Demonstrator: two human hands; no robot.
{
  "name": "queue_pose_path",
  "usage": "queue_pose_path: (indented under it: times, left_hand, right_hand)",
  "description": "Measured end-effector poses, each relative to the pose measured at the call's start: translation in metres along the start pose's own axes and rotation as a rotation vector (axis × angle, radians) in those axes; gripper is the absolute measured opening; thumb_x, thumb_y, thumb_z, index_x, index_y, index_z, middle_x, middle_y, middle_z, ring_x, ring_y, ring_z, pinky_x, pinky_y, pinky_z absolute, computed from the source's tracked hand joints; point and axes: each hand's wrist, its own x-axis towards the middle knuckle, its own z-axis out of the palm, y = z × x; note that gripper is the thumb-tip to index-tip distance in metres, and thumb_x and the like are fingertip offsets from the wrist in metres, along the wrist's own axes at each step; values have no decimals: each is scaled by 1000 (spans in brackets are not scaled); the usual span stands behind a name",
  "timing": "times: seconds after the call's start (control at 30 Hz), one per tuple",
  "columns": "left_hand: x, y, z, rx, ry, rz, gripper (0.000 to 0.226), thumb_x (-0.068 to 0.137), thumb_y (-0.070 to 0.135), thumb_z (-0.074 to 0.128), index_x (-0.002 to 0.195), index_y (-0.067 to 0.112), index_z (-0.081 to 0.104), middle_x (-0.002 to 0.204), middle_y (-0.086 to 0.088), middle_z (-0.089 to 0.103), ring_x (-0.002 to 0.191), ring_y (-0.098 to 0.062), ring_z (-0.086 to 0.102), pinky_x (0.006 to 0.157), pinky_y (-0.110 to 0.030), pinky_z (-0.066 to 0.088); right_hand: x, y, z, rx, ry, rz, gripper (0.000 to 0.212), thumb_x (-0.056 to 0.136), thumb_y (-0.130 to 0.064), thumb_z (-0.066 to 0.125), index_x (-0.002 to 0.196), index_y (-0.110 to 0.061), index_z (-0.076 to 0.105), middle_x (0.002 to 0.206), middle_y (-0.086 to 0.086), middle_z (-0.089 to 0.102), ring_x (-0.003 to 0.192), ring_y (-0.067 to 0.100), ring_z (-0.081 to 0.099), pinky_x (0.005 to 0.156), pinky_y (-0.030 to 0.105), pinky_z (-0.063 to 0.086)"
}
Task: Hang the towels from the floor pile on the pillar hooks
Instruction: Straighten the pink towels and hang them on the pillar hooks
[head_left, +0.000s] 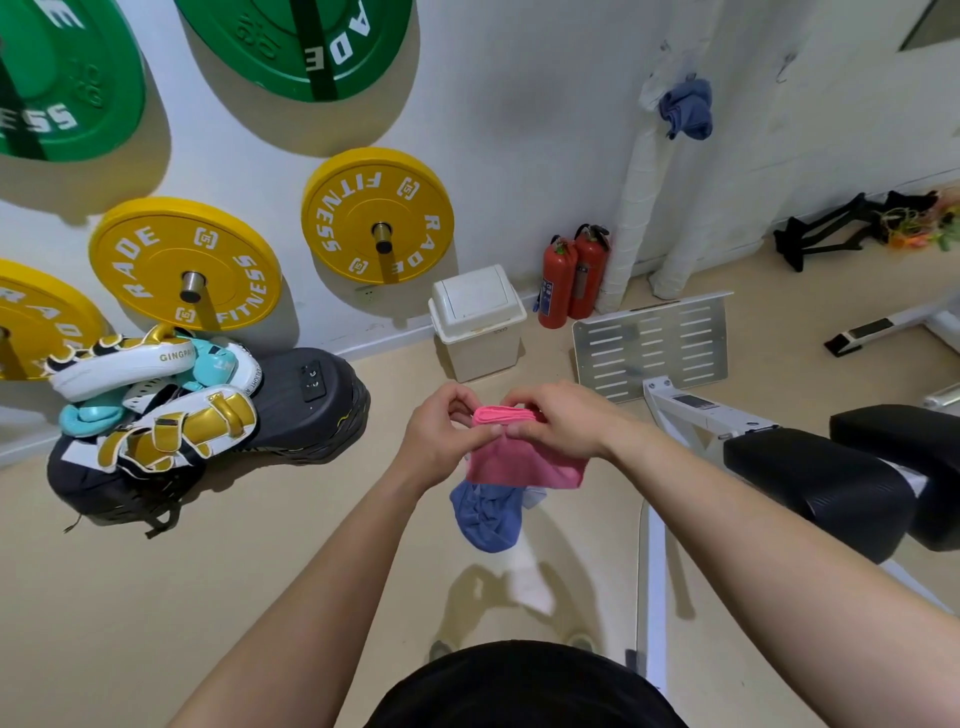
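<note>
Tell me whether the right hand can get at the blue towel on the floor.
Probably not yet: the right hand and left hand both pinch the pink towel, so it is occupied. Nothing solid seems to block the blue towel below; only the hanging pink towel overlaps it in view.

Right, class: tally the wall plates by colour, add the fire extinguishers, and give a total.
Green plates: 2
Yellow plates: 3
Extinguishers: 2
Total: 7
</note>
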Motion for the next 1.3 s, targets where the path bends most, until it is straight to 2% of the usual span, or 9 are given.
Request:
queue_pose_path:
  times: [0.17, 0.3, 0.37, 0.5, 0.6, 0.8, 0.93, 1.13, 1.3]
  left_hand:
    - [-4, -2, 17, 38, -164, -142, 71, 55, 48, 86, 117, 27, 58, 105, 9, 67, 96, -9, 64, 76, -22, 54]
    - [6, 2, 27, -53, -118, -148, 26, 72, 31, 85, 88, 18, 69, 77, 10, 66, 72, -10, 62, 64, -20, 50]
    - [15, 12, 33, -164, -23, -168, 16, 80, 19, 82, 90, 15, 70, 77, 6, 67, 73, -11, 63, 66, -24, 52]
    - [45, 40, 65, -330, 113, -252, 22, 90, 20, 72, 108, 12, 62, 104, -10, 69, 92, -22, 68, 76, -38, 59]
    - [68, 59, 100, -195, 219, -198, 28, 94, 34, 66, 114, 18, 56, 110, -4, 65, 104, -23, 65, 88, -44, 56]
    - [104, 96, 152, 71, 292, 37, 16, 103, 34, 50, 108, 19, 45, 93, -4, 64, 85, -25, 64, 69, -41, 53]
    - [137, 99, 159, 252, 246, 144, 22, 103, 31, 48, 113, 12, 47, 89, -11, 65, 80, -33, 62, 67, -44, 50]
    - [231, 110, 152, 220, 239, -91, 38, 102, 46, 45, 116, 10, 47, 108, -13, 65, 94, -32, 60, 75, -37, 44]
    - [318, 154, 147, 146, 235, -70, 32, 105, 45, 36, 102, 15, 48, 101, -6, 58, 91, -23, 54, 75, -32, 35]
  right_hand:
    - [-4, 6, -18, 103, 29, 38, 19, 94, -44, 50, 103, -30, 59, 97, -4, 68, 88, 19, 61, 82, 43, 51]
    - [-12, 29, -36, 121, 174, 139, 14, 101, -35, 46, 99, -23, 51, 100, 4, 66, 95, 29, 62, 78, 40, 46]
    - [-18, 44, -40, 109, 245, 212, 16, 103, -32, 44, 105, -17, 50, 109, 14, 67, 100, 35, 61, 73, 37, 40]
    - [-25, 67, -38, 213, 342, 342, 18, 105, -28, 41, 111, -12, 46, 117, 24, 63, 106, 40, 59, 72, 34, 33]
    - [-27, 83, -50, 285, 415, 409, 31, 102, -29, 40, 124, -6, 44, 119, 24, 63, 108, 41, 60, 75, 36, 39]
    - [-16, 118, -87, 276, 551, 557, 59, 96, -65, 33, 113, -10, 46, 118, 21, 64, 106, 41, 62, 84, 47, 49]
    - [8, 143, -108, 231, 595, 607, 49, 102, -53, 32, 115, -9, 49, 117, 22, 64, 108, 42, 59, 84, 46, 45]
    - [73, 177, -145, 251, 643, 556, 43, 104, -49, 31, 112, -11, 49, 108, 19, 65, 101, 40, 61, 77, 43, 44]
    - [126, 212, -212, 264, 723, 590, 42, 104, -48, 32, 111, -11, 49, 108, 18, 65, 99, 39, 61, 77, 44, 47]
